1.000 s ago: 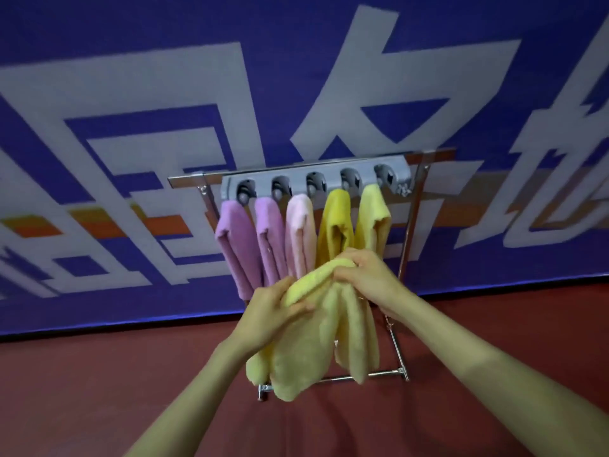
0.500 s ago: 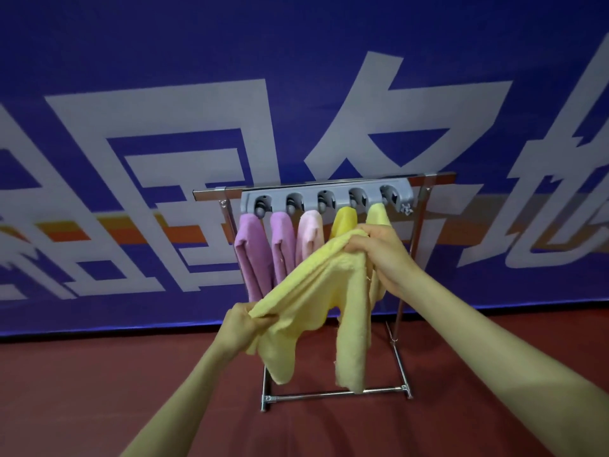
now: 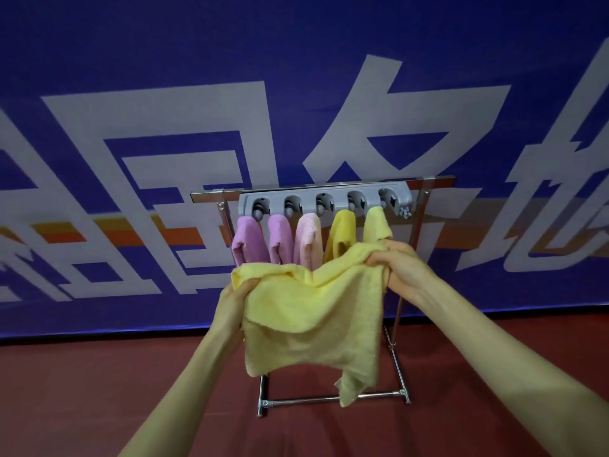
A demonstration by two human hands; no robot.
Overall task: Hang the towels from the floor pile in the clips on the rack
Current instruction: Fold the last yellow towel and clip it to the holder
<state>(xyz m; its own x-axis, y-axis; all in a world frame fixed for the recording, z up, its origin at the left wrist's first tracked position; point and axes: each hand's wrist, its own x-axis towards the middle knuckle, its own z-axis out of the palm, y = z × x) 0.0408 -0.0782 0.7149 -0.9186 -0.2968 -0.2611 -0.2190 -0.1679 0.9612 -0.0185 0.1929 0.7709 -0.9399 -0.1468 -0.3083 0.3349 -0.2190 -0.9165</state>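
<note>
The yellow towel [image 3: 313,311] hangs spread between both hands in front of the rack [image 3: 418,245], the left hand [image 3: 235,300] bunching one top corner and the right hand [image 3: 400,263] pinching the other. It looks light, soft and floppy, so a gathered top edge should feed a clip [image 3: 390,201] best.

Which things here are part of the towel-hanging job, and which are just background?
Job:
- held yellow towel
- left hand
- right hand
- clip bar
- rack
- five hung towels

Background:
- blue banner
- red floor
</note>
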